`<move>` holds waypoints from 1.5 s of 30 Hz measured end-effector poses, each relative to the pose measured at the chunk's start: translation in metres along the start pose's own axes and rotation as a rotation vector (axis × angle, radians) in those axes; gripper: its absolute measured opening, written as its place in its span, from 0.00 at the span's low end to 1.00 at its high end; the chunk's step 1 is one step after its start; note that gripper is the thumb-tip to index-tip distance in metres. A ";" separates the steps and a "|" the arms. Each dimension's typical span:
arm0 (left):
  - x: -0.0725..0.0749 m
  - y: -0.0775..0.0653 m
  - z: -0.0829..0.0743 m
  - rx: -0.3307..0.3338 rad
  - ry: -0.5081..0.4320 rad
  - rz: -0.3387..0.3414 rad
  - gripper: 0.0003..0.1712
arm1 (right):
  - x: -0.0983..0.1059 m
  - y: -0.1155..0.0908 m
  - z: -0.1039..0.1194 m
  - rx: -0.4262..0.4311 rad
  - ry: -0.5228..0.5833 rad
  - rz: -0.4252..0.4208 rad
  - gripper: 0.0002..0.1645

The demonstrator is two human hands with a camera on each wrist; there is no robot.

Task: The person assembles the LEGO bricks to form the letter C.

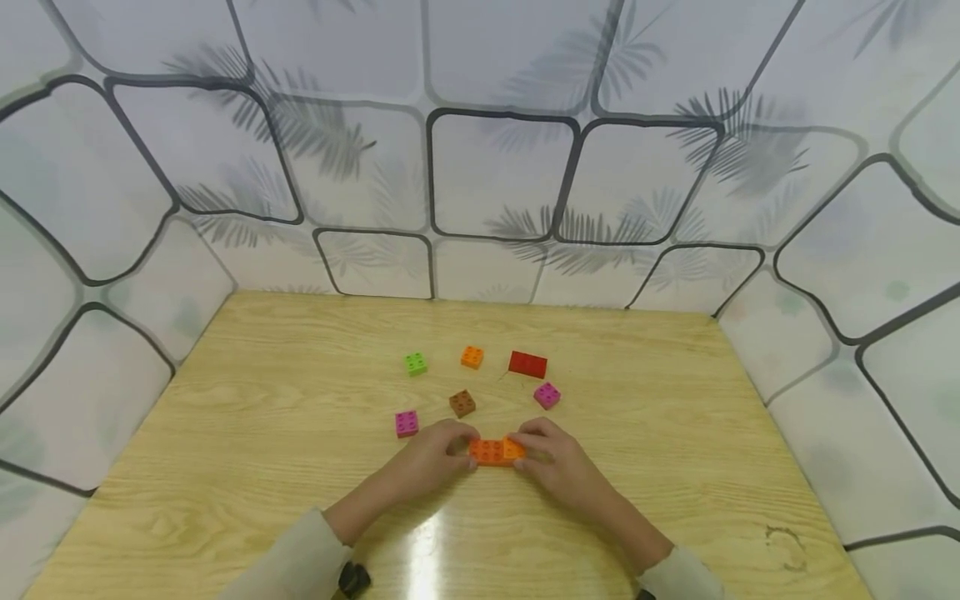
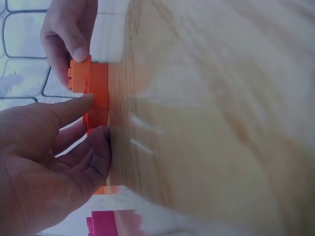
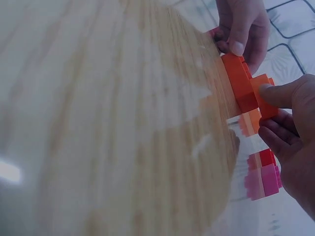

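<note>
A long orange-red toy brick (image 1: 486, 452) lies on the table, studs up. A small orange brick (image 1: 513, 449) sits on top of its right end; whether it is fully pressed down I cannot tell. My left hand (image 1: 438, 454) pinches the long brick's left end between thumb and fingers, as the left wrist view shows on the brick's side (image 2: 100, 110). With thumb and fingers, my right hand (image 1: 557, 462) holds the small orange brick, seen closely in the right wrist view (image 3: 266, 101). The fingers cover parts of both bricks.
Beyond the hands lie a magenta brick (image 1: 407, 424), a brown brick (image 1: 462, 403), a green brick (image 1: 416, 364), another small orange brick (image 1: 472, 357), a red brick (image 1: 528, 364) and a second magenta brick (image 1: 547, 396). A patterned wall covering (image 1: 495, 175) stands behind the wooden table (image 1: 262, 400).
</note>
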State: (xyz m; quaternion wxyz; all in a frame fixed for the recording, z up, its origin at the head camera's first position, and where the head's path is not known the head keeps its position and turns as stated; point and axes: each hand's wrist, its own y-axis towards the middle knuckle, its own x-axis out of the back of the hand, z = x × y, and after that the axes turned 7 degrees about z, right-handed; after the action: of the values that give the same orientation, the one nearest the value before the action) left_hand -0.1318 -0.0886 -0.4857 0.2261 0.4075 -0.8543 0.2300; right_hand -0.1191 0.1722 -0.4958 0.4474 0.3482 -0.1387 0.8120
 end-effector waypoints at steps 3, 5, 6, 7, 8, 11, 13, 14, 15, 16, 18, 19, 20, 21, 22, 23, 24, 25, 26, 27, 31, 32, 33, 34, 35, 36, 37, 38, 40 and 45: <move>0.000 -0.001 0.000 -0.004 0.001 -0.007 0.20 | 0.000 0.001 0.001 0.000 0.000 0.005 0.21; 0.000 -0.001 0.000 -0.002 0.001 -0.009 0.20 | 0.000 0.001 0.001 0.003 -0.002 0.005 0.20; 0.000 -0.001 0.000 0.000 0.000 -0.009 0.20 | 0.000 0.002 0.001 0.004 -0.004 0.005 0.20; 0.000 -0.001 0.001 -0.002 0.002 -0.009 0.20 | 0.000 0.002 0.001 0.004 -0.005 0.005 0.20; 0.000 -0.001 0.001 0.002 0.001 -0.008 0.20 | 0.000 0.002 0.001 0.002 -0.007 0.005 0.20; 0.000 -0.001 0.001 0.009 0.000 -0.006 0.19 | 0.000 0.003 0.001 -0.037 0.008 0.010 0.20; 0.000 0.000 0.001 0.011 -0.001 -0.004 0.19 | 0.000 0.003 0.001 -0.081 0.034 0.016 0.21; 0.000 0.000 0.001 0.014 -0.004 -0.004 0.19 | 0.000 0.004 0.001 -0.101 0.051 0.018 0.22; 0.000 0.000 0.001 0.013 -0.004 -0.003 0.19 | 0.000 0.004 0.001 -0.120 0.068 0.023 0.23; 0.000 0.000 0.001 0.012 -0.004 -0.002 0.19 | 0.000 0.005 0.001 -0.133 0.085 0.027 0.24; 0.000 0.000 0.002 0.012 -0.006 0.000 0.19 | -0.001 0.006 0.001 -0.140 0.110 0.037 0.26; 0.000 0.000 0.002 0.011 -0.008 0.001 0.20 | -0.002 0.006 0.000 -0.137 0.114 0.041 0.26; 0.000 0.000 0.002 0.010 -0.010 0.002 0.20 | -0.002 0.006 0.001 -0.134 0.117 0.044 0.26; -0.001 0.001 0.002 0.012 -0.013 0.004 0.20 | -0.003 0.007 0.000 -0.129 0.116 0.045 0.25; -0.001 0.001 0.003 0.012 -0.016 0.006 0.21 | -0.003 0.007 0.000 -0.123 0.114 0.042 0.25; -0.001 0.000 0.004 0.013 -0.025 0.007 0.22 | -0.003 0.007 0.000 -0.117 0.111 0.039 0.24; -0.001 -0.001 0.004 0.016 -0.032 0.004 0.23 | -0.004 0.007 0.000 -0.119 0.108 0.037 0.24; 0.000 -0.002 0.005 0.019 -0.041 0.001 0.24 | -0.004 0.007 0.000 -0.117 0.107 0.033 0.23; 0.001 -0.004 0.005 0.024 -0.050 -0.004 0.25 | -0.004 0.007 0.000 -0.117 0.110 0.030 0.23; 0.002 -0.006 0.005 0.027 -0.059 -0.013 0.25 | -0.004 0.007 0.000 -0.116 0.109 0.029 0.23; 0.013 -0.018 0.007 0.034 -0.110 -0.076 0.23 | -0.005 0.007 -0.002 -0.101 0.113 0.026 0.23; 0.016 -0.020 0.008 0.033 -0.120 -0.096 0.23 | -0.005 0.006 -0.003 -0.094 0.108 0.024 0.23; 0.020 -0.023 0.009 0.032 -0.127 -0.116 0.22 | -0.006 0.006 -0.004 -0.089 0.106 0.023 0.23; 0.024 -0.025 0.010 0.037 -0.131 -0.137 0.22 | -0.006 0.006 -0.004 -0.084 0.102 0.021 0.23; 0.028 -0.027 0.012 0.043 -0.132 -0.158 0.22 | -0.006 0.006 -0.005 -0.078 0.097 0.017 0.23; 0.032 -0.028 0.014 0.047 -0.131 -0.179 0.21 | -0.006 0.006 -0.005 -0.073 0.092 0.014 0.23; 0.036 -0.029 0.016 0.055 -0.128 -0.198 0.21 | -0.006 0.006 -0.005 -0.073 0.091 0.013 0.23; 0.040 -0.031 0.018 0.065 -0.125 -0.216 0.21 | -0.007 0.006 -0.005 -0.070 0.090 0.012 0.23; 0.047 -0.033 0.023 0.081 -0.119 -0.242 0.22 | -0.006 0.006 -0.005 -0.070 0.095 0.012 0.23; 0.061 -0.039 0.035 0.124 -0.102 -0.265 0.24 | -0.006 0.006 -0.004 -0.088 0.125 0.021 0.23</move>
State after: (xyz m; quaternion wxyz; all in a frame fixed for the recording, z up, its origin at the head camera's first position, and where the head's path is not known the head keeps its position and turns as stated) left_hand -0.1417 -0.1665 -0.4703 0.1853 0.5409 -0.7876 0.2297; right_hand -0.1240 0.1670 -0.5020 0.4616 0.2755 -0.1498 0.8298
